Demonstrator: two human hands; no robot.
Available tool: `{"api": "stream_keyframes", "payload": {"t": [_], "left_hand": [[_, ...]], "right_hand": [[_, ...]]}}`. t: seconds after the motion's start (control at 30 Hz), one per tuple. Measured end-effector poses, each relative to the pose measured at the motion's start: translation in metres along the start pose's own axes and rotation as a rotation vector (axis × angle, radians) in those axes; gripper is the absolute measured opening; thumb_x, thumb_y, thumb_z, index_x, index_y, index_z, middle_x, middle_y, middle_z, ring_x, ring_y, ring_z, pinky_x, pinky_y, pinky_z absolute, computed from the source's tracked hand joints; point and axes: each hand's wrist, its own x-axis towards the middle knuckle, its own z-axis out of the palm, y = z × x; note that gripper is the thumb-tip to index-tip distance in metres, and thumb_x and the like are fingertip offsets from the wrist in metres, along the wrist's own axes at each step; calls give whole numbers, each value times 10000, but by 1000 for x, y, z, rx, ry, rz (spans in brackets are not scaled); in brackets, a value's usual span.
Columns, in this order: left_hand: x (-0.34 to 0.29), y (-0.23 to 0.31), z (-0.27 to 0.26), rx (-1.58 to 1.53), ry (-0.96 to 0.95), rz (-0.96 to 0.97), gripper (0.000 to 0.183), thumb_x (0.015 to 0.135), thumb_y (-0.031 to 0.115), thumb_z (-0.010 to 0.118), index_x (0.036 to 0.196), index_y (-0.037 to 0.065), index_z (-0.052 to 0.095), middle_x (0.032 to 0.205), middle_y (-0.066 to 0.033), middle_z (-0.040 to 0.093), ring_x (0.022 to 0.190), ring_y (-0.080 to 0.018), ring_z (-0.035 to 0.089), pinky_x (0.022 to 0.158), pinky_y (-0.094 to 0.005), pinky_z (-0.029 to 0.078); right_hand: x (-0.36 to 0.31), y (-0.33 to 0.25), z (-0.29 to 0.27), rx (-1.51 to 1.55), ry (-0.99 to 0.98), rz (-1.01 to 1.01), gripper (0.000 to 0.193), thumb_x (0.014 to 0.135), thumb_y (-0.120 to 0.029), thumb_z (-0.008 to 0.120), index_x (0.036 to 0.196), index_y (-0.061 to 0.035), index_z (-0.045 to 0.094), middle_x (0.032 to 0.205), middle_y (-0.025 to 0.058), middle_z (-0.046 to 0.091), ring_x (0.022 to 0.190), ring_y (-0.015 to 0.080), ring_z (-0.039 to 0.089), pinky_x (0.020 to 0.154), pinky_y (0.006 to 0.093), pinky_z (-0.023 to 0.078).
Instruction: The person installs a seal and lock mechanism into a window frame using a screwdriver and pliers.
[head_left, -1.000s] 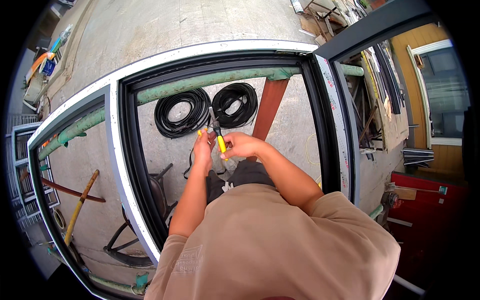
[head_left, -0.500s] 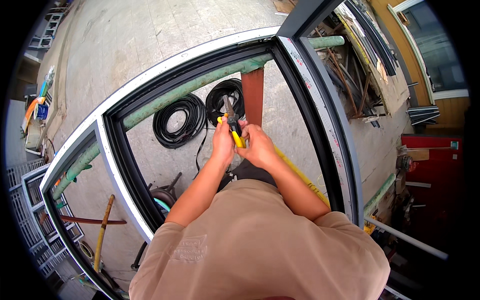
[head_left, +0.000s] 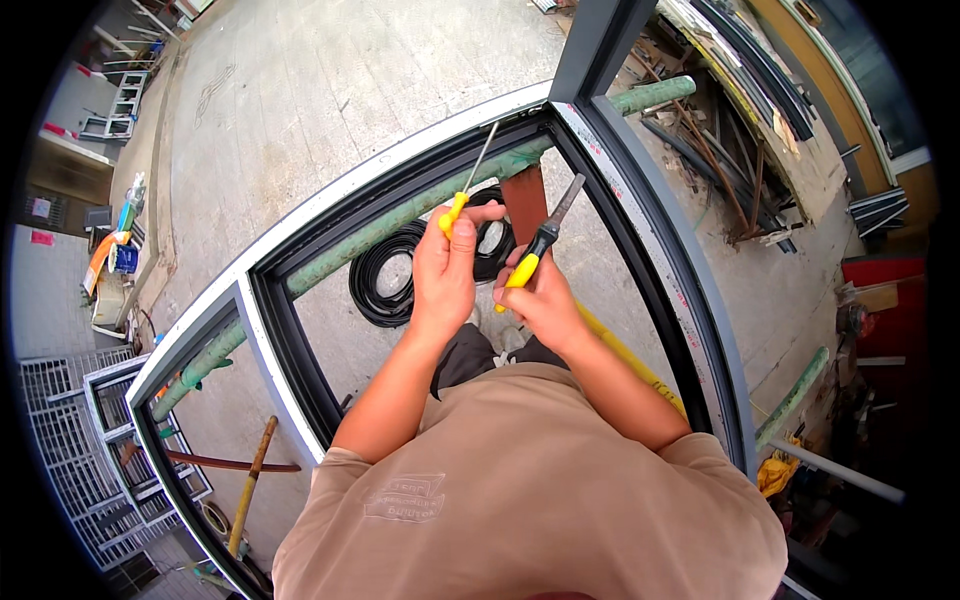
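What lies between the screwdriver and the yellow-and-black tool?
In the head view: a finger of the left hand, with a black coil and red-brown beam beyond.

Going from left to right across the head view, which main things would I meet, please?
Brownish-yellow pole, left hand with yellow-handled screwdriver, right hand with yellow-and-black tool, white pole.

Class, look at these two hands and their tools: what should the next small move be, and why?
Perhaps the left hand should guide the screwdriver tip to the frame. Its shaft points away from the body and crosses the frame's edge in the picture, though contact cannot be judged. The right hand holds a yellow-and-black tool off to one side.
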Motion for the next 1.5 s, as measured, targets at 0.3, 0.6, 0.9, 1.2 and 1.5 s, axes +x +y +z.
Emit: {"api": "stream_keyframes", "payload": {"t": [0.3, 0.6, 0.9, 1.2, 1.5], "left_hand": [[153, 12, -131, 634, 122, 167, 402, 1160, 309, 480, 1070, -29, 677, 988, -137, 781, 944, -219, 749, 898, -363, 568], [175, -41, -158, 417, -99, -214, 414, 1159, 356, 479, 1191, -24, 639, 1012, -140, 771, 911, -206, 750, 842, -348, 594], [177, -47, -162, 294, -135, -277, 378, 1152, 326, 500, 1169, -23, 646, 921, -115, 753, 791, -177, 712, 754, -346, 573], [179, -41, -160, 393, -180, -282, 387, 1145, 333, 510, 1050, -15, 650, 867, -103, 745, 774, -175, 702, 737, -357, 556], [173, -37, -161, 428, -183, -294, 387, 1144, 339, 508, 1051, -5, 656, 851, -102, 745, 747, -171, 680, 713, -354, 534]], "right_hand": [[65, -20, 85, 296, -26, 469, 380, 972, -417, 716, 991, -68, 569, 814, 45, 652, 587, 91, 603, 537, 264, 477], [99, -25, 134, 199, -8, 477, 408, 1010, -443, 696, 1037, -57, 567, 859, 52, 657, 604, 92, 611, 530, 258, 498], [109, -18, 152, 255, -128, 475, 332, 1026, -363, 690, 1082, -63, 557, 881, 46, 662, 619, 93, 621, 543, 253, 516], [128, -27, 142, 303, 28, 429, 305, 1019, -300, 686, 1137, -69, 526, 951, 73, 667, 632, 109, 590, 557, 277, 486], [139, -24, 137, 339, 46, 404, 253, 1022, -278, 705, 1080, -78, 561, 945, 73, 690, 618, 95, 584, 551, 273, 493]]}}
